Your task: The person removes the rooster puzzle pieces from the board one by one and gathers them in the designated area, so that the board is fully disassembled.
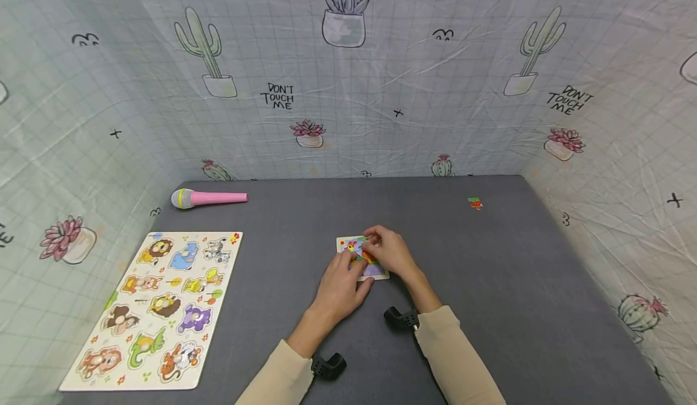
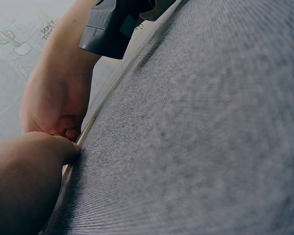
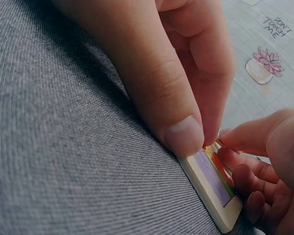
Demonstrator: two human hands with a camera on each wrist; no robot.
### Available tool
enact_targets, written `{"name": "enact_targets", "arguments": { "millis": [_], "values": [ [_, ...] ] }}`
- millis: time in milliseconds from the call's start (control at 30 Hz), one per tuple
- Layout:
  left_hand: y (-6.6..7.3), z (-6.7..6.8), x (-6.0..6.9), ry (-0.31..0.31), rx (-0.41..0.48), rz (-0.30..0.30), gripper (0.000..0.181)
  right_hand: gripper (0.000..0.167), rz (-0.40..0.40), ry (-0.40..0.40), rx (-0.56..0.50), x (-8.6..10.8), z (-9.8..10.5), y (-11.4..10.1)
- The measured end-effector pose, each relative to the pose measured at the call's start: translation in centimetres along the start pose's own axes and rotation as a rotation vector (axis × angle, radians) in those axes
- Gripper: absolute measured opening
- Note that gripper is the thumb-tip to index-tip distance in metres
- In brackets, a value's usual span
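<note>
A small jigsaw puzzle (image 1: 376,272) with a cream frame and a colourful picture lies flat on the dark table under both hands. My left hand (image 1: 339,284) holds it from the near left, fingertips on the picture and thumb at the near edge. At the far right part, the bent fingers of my right hand (image 1: 393,251) grip the puzzle, partly hiding it. In the right wrist view, the left thumb (image 3: 183,137) presses by the frame while the right fingers (image 3: 255,178) curl along its side. The left wrist view mostly hides the puzzle behind the left hand (image 2: 29,171).
One loose green and red puzzle piece (image 1: 475,204) lies at the back right of the table. A large animal peg board (image 1: 204,308) rests at the left, with a pink toy microphone (image 1: 218,198) behind it. Printed cloth (image 1: 370,138) walls enclose the table.
</note>
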State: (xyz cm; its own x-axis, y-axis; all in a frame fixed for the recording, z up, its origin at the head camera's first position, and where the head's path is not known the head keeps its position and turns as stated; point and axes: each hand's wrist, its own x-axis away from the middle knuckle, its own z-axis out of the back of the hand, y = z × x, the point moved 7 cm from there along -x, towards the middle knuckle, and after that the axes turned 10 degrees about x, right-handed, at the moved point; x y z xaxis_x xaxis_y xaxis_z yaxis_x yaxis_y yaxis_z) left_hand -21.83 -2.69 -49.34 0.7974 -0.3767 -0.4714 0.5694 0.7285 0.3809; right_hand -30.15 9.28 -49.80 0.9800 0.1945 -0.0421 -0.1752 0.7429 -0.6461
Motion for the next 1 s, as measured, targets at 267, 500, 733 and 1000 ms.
{"name": "enact_targets", "arguments": {
  "millis": [267,500,733,1000],
  "values": [
    [0.03,0.08,0.03,0.001,0.007,-0.004,0.03,0.023,-0.002,0.022,-0.031,-0.08,0.22,0.08],
    [-0.02,-0.11,0.1,-0.029,-0.005,0.006,0.028,0.021,-0.025,0.022,-0.062,-0.01,0.33,0.29],
    [-0.13,-0.25,0.07,-0.049,0.004,0.016,0.027,0.017,-0.048,0.014,-0.089,-0.09,0.27,0.63],
    [-0.16,-0.27,0.09,-0.048,0.009,0.019,0.027,0.018,-0.072,0.011,-0.126,-0.14,0.35,0.77]
  ]
}}
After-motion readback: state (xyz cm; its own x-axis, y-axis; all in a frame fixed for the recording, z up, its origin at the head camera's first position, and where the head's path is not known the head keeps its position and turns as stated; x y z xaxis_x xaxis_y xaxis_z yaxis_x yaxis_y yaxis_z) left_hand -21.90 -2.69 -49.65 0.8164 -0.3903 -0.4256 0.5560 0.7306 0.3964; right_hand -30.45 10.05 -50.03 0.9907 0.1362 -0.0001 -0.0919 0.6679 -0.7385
